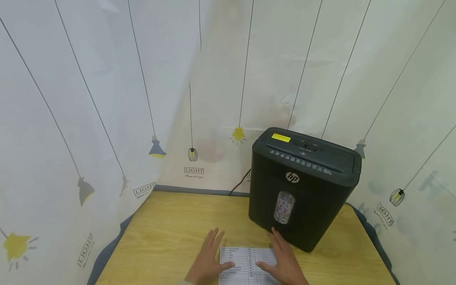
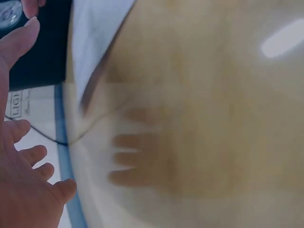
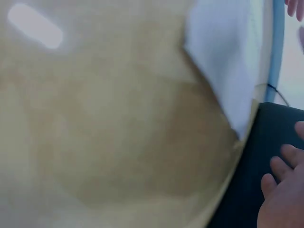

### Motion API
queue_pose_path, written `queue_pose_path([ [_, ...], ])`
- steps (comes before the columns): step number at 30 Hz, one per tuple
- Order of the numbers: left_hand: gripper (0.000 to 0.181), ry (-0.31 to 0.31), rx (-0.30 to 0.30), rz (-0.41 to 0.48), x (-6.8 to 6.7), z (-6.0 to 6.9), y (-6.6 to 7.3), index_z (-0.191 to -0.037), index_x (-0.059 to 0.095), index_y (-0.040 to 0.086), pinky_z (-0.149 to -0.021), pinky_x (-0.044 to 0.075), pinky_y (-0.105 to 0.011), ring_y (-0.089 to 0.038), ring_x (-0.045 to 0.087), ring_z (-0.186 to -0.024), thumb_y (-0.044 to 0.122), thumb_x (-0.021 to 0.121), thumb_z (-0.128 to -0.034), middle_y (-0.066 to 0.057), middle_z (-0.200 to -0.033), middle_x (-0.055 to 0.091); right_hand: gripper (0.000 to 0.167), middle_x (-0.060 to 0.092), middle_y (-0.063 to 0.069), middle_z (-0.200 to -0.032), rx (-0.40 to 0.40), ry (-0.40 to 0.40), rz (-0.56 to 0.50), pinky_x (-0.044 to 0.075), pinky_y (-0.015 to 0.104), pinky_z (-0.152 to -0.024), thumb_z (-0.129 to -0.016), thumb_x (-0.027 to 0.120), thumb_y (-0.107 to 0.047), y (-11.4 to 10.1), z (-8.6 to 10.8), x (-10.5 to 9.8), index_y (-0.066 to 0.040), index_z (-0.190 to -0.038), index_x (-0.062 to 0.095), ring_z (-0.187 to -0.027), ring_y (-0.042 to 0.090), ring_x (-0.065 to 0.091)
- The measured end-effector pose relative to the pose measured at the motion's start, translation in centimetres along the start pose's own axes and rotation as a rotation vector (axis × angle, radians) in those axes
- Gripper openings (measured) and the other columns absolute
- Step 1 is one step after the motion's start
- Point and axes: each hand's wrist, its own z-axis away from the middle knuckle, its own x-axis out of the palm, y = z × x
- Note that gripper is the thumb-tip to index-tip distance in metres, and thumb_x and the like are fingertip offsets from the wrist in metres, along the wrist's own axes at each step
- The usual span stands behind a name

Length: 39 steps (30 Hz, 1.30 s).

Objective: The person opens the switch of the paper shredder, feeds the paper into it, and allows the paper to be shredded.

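Note:
A white sheet of paper [image 1: 246, 271] printed with a ruled table lies at the front of the wooden table, its near end cut off by the frame. My left hand [image 1: 208, 259] is at its left edge, fingers spread and thumb out over the sheet. Opposite, my right hand [image 1: 283, 261] is at the right edge with the thumb pointing inward. In the left wrist view the left hand [image 2: 28, 194] has loose fingers apart from the paper [image 2: 95, 38]. The right wrist view has the right hand [image 3: 285, 194] with loosely bent fingers, nothing in them, beside the paper [image 3: 223, 66].
A black HP paper shredder [image 1: 261, 190] stands just behind my right hand, with shredded bits behind its window [image 1: 284, 208]. A black cord [image 1: 240, 184] runs from behind it. Patterned wall covering [image 1: 221, 99] encloses the wooden table [image 1: 171, 221] at the back and sides.

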Motion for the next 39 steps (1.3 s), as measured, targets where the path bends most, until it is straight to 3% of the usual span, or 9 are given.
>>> queue_pose_path([
  [5,0.107,-0.105,-0.036,0.008,1.6,0.7,-0.1,-0.161,0.033,0.018,-0.123,0.024,-0.065,-0.041,0.019,-0.157,0.066,0.079,-0.0769,-0.011,-0.170,0.025,0.098,0.043,0.017,-0.161,0.021,-0.044,0.035,0.040,0.062,-0.114,-0.078,0.080,-0.064,0.9,1.0,1.1,-0.007,-0.151,0.048,-0.147,0.040,0.043],
  [7,0.104,-0.114,-0.023,-0.018,2.0,0.9,0.0,-0.159,0.036,0.017,-0.124,0.022,-0.063,-0.040,0.021,-0.157,0.064,0.080,-0.0774,-0.012,-0.169,0.028,0.096,0.046,0.017,-0.159,0.017,-0.046,0.028,0.040,0.062,-0.114,-0.078,0.081,-0.062,0.9,1.2,1.4,-0.005,-0.149,0.050,-0.145,0.040,0.045],
  [12,0.092,-0.083,0.026,-0.114,2.1,1.2,0.4,-0.153,0.046,0.013,-0.124,0.024,-0.063,-0.038,0.031,-0.154,0.056,0.081,-0.0798,-0.011,-0.164,0.039,0.086,0.051,0.016,-0.154,0.007,-0.040,0.026,0.040,0.059,-0.115,-0.081,0.083,-0.051,0.8,1.3,1.5,-0.004,-0.147,0.053,-0.143,0.039,0.048],
  [15,0.084,-0.093,0.025,-0.136,1.9,1.4,0.7,-0.149,0.052,0.013,-0.123,0.024,-0.063,-0.036,0.034,-0.152,0.055,0.079,-0.0818,-0.010,-0.162,0.042,0.083,0.053,0.017,-0.153,0.014,-0.056,0.037,0.040,0.057,-0.115,-0.082,0.083,-0.047,0.7,1.4,1.5,-0.003,-0.146,0.054,-0.143,0.040,0.048],
  [28,0.079,-0.084,0.012,-0.130,2.3,1.6,0.5,-0.146,0.055,0.014,-0.122,0.026,-0.064,-0.036,0.035,-0.152,0.054,0.079,-0.0822,-0.009,-0.161,0.044,0.065,0.046,0.035,-0.151,0.008,-0.187,0.053,0.035,0.066,-0.114,-0.092,0.076,-0.033,-0.6,1.5,1.3,0.008,-0.139,0.056,-0.143,0.052,0.041],
  [33,0.080,-0.066,0.008,-0.128,2.4,1.4,0.4,-0.145,0.056,0.015,-0.122,0.027,-0.064,-0.036,0.036,-0.152,0.055,0.080,-0.0806,-0.008,-0.161,0.045,0.064,0.051,0.032,-0.147,0.021,-0.141,0.074,0.037,0.063,-0.114,-0.090,0.077,-0.030,-1.0,1.6,1.5,0.005,-0.140,0.056,-0.140,0.050,0.047],
  [39,0.080,-0.077,-0.021,-0.114,2.5,1.3,0.5,-0.144,0.057,0.017,-0.123,0.026,-0.063,-0.035,0.036,-0.152,0.056,0.081,-0.0788,-0.008,-0.160,0.046,0.057,0.064,0.026,-0.135,0.018,-0.058,0.118,0.044,0.059,-0.109,-0.085,0.081,-0.027,-1.7,1.8,1.6,-0.003,-0.133,0.061,-0.124,0.044,0.062],
])
